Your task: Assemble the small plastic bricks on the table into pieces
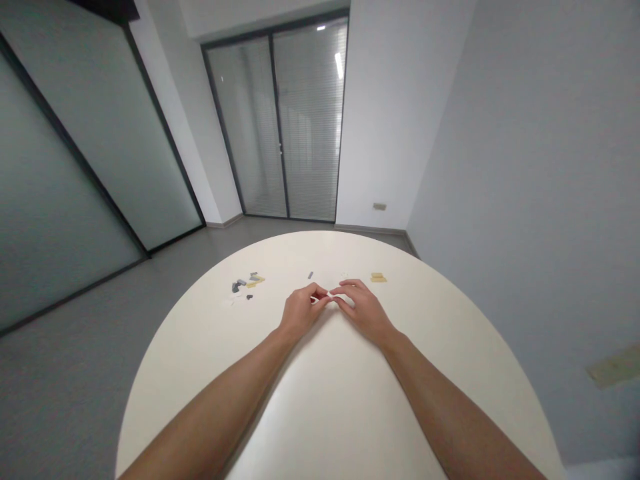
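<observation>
My left hand and my right hand meet fingertip to fingertip above the round white table. Between them shows a small white piece, too small to make out its kind; both hands pinch it at their thumbs and forefingers. Just beyond the fingers lies a small grey-blue strip. Some tiny white bits rest behind my right hand. To its right are two flat yellow pieces, side by side.
A loose group of small grey, black and yellow pieces lies at the table's left, with faint white pieces next to it. Beyond the table stand a glass door with blinds, frosted panels and a plain wall.
</observation>
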A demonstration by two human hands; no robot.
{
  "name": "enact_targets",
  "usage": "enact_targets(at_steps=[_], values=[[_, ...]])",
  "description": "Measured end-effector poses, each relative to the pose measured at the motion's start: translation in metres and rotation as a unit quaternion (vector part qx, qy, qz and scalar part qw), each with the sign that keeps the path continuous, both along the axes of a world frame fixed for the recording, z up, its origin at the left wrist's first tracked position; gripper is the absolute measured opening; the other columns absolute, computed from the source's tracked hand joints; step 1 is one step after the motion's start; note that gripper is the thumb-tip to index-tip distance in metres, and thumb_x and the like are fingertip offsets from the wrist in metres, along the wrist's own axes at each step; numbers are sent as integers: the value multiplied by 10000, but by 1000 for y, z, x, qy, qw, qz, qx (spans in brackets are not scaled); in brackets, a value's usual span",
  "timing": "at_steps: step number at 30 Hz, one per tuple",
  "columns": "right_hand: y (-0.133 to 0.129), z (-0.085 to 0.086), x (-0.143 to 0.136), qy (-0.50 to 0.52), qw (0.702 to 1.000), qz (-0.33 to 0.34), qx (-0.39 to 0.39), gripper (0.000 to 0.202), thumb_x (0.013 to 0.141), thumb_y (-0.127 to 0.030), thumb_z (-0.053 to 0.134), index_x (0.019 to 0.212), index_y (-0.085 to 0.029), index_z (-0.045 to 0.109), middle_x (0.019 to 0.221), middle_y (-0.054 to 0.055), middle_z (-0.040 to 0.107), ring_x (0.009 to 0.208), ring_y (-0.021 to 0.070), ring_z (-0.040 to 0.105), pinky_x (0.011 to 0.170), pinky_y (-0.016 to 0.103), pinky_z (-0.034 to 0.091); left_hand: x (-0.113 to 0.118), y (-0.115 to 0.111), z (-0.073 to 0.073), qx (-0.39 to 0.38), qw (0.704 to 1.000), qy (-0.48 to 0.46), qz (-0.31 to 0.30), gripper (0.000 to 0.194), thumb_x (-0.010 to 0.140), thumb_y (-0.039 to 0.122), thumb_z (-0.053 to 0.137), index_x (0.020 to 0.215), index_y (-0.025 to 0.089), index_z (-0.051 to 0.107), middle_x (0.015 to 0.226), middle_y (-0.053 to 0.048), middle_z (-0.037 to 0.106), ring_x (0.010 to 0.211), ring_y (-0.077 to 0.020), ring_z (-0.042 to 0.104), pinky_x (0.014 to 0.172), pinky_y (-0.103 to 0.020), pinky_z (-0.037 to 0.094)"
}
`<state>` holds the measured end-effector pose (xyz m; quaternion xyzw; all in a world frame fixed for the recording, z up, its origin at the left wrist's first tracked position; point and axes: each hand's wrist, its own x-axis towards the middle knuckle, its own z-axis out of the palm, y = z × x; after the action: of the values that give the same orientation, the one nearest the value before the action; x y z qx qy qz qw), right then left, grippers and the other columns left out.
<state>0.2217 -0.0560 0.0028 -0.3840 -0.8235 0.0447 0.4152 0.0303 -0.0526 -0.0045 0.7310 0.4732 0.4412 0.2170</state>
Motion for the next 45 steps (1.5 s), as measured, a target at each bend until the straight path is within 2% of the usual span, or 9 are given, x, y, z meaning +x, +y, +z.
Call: enact_targets(at_steps=[6, 21, 29, 36, 45], values=[[0, 0, -1, -2, 1000, -1, 4, 163, 945, -260, 598, 1062, -265, 712, 1007, 42, 727, 1105, 230, 593, 960, 421, 511, -1, -2, 2, 3, 1000, 18, 4, 171, 889, 387, 643, 881, 230, 711, 863, -1, 758, 757, -151, 691, 718, -265, 546], [6, -4, 3, 4, 1000, -6, 9, 246, 958, -244, 563, 1146, -300, 712, 1035, 49, 727, 1093, 221, 619, 961, 418, 531, 0, -4, 3, 32, 998, 43, -13, 103, 904, 303, 617, 922, 244, 700, 887, 14, 758, 746, -136, 688, 721, -252, 552], [1, -2, 1, 41, 999, -14, -30, 228, 947, -255, 577, 1161, -264, 654, 1110, 54, 682, 1046, 195, 660, 980, 384, 517, 0, -4, 3, 36, 998, 45, -19, 73, 891, 282, 636, 923, 248, 692, 875, 20, 753, 766, -135, 689, 709, -246, 556], [3, -5, 0, 43, 998, -16, -37, 221, 943, -273, 571, 1157, -251, 621, 1127, 60, 685, 1063, 209, 656, 957, 391, 516, 0, -5, 4, 41, 997, 59, -32, 211, 885, 250, 636, 1091, 273, 680, 930, 10, 759, 808, -140, 699, 739, -259, 568], [-1, 2, -1, 34, 999, -12, -26, 135, 952, -289, 568, 1046, -256, 659, 1037, 42, 696, 1046, 206, 628, 952, 390, 507, 0, -5, 4, 39, 998, 54, -8, 143, 883, 263, 645, 1023, 267, 673, 925, 20, 755, 803, -138, 698, 707, -242, 549]])
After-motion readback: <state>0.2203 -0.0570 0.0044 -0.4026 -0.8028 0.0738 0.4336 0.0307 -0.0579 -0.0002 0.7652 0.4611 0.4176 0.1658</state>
